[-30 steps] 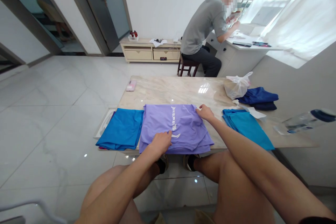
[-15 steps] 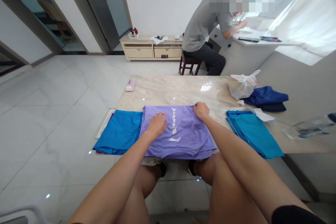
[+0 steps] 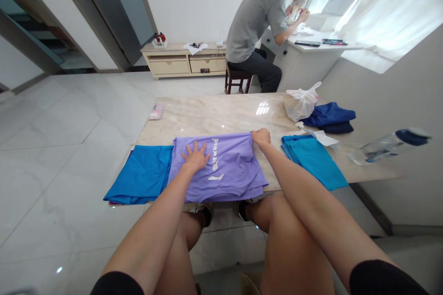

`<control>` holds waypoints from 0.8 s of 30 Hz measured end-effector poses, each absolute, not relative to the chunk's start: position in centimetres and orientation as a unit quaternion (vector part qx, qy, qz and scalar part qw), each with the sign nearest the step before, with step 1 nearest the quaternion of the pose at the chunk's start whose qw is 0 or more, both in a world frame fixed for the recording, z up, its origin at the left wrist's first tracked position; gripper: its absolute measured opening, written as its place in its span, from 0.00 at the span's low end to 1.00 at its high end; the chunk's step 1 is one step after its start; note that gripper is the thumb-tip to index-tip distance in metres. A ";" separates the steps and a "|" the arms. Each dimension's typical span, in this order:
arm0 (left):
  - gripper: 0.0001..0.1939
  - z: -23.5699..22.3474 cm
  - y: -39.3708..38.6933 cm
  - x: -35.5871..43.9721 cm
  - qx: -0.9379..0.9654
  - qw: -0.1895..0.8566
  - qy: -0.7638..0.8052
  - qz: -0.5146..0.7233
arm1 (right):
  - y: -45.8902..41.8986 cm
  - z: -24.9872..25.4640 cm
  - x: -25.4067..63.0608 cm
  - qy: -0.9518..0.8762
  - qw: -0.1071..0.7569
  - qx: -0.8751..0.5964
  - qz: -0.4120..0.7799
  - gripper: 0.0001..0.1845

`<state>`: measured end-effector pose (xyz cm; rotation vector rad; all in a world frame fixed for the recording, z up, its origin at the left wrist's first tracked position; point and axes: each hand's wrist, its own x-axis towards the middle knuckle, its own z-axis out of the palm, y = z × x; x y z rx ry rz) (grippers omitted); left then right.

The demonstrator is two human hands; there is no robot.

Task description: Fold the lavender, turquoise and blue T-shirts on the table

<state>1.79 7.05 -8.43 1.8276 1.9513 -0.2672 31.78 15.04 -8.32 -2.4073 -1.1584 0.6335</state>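
A folded purple shirt (image 3: 228, 170) with white print lies at the near edge of the marble table (image 3: 221, 115). My left hand (image 3: 195, 156) rests flat on its left part, fingers spread. At the shirt's far right corner my right hand (image 3: 261, 137) pinches the cloth, which is lifted slightly there. A stack of bright blue folded cloths (image 3: 140, 179) lies left of the shirt, overhanging the table edge. Another blue folded stack (image 3: 313, 159) lies to the right.
A white plastic bag (image 3: 300, 101) and dark blue clothes (image 3: 330, 117) sit at the far right of the table. A clear bottle (image 3: 387, 146) lies near the right edge, a small pink object (image 3: 156, 111) at the far left. Another person sits at a white desk (image 3: 311, 53) behind.
My left hand slid from the shirt's near edge up toward its middle and flattened out. My right hand stayed at the far right corner, which is now raised. The camera view shifted.
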 end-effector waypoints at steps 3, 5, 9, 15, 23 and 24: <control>0.42 -8.9 7.5 1.6 0.666 0.223 0.705 -0.104 | 15.5 -8.9 33.2 -0.396 0.208 -0.854 0.265 0.21; 0.42 -8.9 7.8 1.4 0.665 0.219 0.706 -0.110 | 15.3 -9.1 34.1 -0.405 0.206 -0.848 0.272 0.22; 0.44 -7.7 7.8 0.7 0.690 0.190 0.686 -0.130 | 13.7 -9.2 35.7 -0.461 0.183 -0.831 0.252 0.20; 0.27 -4.4 3.7 -0.7 0.748 0.156 0.624 -0.165 | 10.0 -7.6 35.3 -0.560 0.085 -0.748 0.346 0.29; 0.31 -3.1 -3.2 -2.3 0.770 0.183 0.570 -0.221 | 7.1 -4.0 32.9 -0.713 -0.068 -0.654 0.242 0.30; 0.32 -3.0 -3.2 -2.7 0.768 0.181 0.570 -0.231 | 6.9 -3.8 32.7 -0.711 -0.093 -0.651 0.247 0.31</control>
